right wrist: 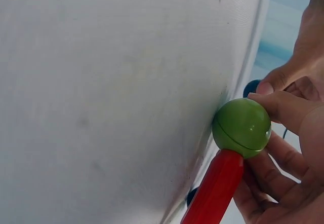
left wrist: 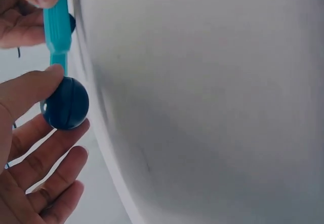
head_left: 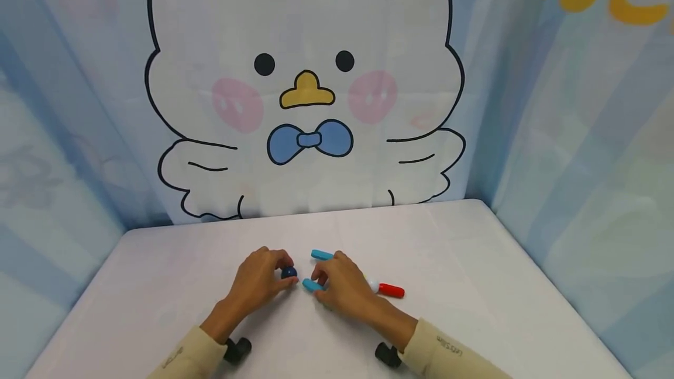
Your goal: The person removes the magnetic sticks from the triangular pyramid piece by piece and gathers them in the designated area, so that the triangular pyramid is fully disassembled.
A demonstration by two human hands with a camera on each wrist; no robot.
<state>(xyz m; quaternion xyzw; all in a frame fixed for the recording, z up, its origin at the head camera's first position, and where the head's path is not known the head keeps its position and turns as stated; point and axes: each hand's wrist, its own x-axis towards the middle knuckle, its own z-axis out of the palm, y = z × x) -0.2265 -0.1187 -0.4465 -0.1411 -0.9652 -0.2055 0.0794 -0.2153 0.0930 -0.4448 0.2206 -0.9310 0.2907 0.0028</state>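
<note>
Shiny dark blue ball (head_left: 289, 272) sits over the table, pinched by the left hand (head_left: 258, 279); the head view shows a little gap between it and a light blue plastic stick (head_left: 313, 285), but the left wrist view lines them up end to end; the right wrist view shows a shiny green ball (right wrist: 242, 127), mostly hidden from the head, pinched by the right hand (head_left: 344, 285), with a smooth red stick (right wrist: 215, 188) meeting its edge; only the head view shows another light blue stick (head_left: 322, 254) and a white ball (head_left: 372, 285); the table (head_left: 474, 285) is white; blue cloth walls (head_left: 579, 133) stand around it, with a big white bird picture (head_left: 305, 28) behind; both arms, in beige sleeves (head_left: 450, 352), reach in, hands turned toward each other.
</note>
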